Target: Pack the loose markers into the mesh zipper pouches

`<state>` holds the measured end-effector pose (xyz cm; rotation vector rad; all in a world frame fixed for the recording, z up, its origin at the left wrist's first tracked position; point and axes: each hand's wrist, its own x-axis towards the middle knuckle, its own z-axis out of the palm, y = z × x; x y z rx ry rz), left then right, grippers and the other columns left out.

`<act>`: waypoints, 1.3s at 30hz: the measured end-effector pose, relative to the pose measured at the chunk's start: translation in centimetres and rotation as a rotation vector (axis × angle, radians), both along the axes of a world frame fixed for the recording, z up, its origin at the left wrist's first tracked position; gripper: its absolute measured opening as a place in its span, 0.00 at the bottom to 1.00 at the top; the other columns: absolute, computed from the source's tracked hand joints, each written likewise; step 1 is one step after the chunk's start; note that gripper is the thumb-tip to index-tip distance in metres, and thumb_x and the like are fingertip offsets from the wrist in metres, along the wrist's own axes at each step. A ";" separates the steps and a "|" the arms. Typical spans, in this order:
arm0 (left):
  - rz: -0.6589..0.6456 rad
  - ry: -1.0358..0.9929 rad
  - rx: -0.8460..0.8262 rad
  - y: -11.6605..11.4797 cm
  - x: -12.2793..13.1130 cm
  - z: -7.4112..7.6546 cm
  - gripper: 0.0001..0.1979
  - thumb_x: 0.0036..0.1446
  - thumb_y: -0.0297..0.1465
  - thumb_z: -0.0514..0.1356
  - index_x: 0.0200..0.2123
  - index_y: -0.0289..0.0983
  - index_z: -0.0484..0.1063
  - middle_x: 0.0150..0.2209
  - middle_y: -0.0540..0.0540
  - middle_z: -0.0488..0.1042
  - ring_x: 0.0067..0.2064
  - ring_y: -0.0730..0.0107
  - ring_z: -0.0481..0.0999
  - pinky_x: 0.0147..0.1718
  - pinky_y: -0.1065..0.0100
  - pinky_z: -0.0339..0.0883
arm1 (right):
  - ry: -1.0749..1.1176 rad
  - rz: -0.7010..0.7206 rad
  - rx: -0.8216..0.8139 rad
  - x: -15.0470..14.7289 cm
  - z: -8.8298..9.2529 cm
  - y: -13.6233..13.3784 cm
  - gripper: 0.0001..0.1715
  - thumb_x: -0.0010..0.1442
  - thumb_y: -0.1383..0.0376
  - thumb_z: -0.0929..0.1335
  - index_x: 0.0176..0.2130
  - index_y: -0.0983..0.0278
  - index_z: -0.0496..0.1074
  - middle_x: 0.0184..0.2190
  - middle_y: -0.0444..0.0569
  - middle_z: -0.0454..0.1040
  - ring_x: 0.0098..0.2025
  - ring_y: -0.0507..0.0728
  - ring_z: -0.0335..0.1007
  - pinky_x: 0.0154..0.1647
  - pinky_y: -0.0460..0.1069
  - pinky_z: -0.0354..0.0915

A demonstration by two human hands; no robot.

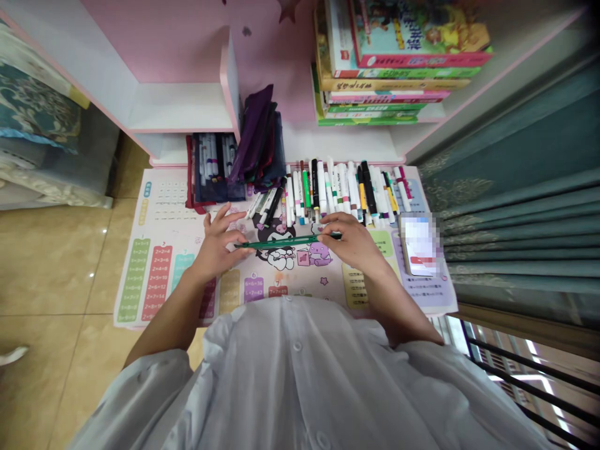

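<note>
Printed mat (159,294) below; green pen (285,242) location?

Over it, my right hand (351,244) with fingers clamped on one end for level control; my left hand (216,245) beside the tip, fingers apart.

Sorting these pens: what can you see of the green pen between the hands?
The slim green pen looks like glossy plastic, dark at its right end, tapered at its left. It lies almost level over the printed mat, pinched by the right hand, with the left hand touching near its left end.
</note>
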<state>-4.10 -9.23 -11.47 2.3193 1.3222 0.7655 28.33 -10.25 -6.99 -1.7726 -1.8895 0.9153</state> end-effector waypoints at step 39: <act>0.007 -0.001 -0.005 0.0 -0.1 0.1 0.18 0.56 0.50 0.64 0.26 0.43 0.75 0.59 0.46 0.72 0.70 0.52 0.55 0.68 0.45 0.37 | -0.007 -0.091 0.027 2.1 0.0 0.0 0.09 0.54 0.61 0.69 0.23 0.58 0.74 0.45 0.49 0.77 0.54 0.65 0.70 0.56 0.65 0.64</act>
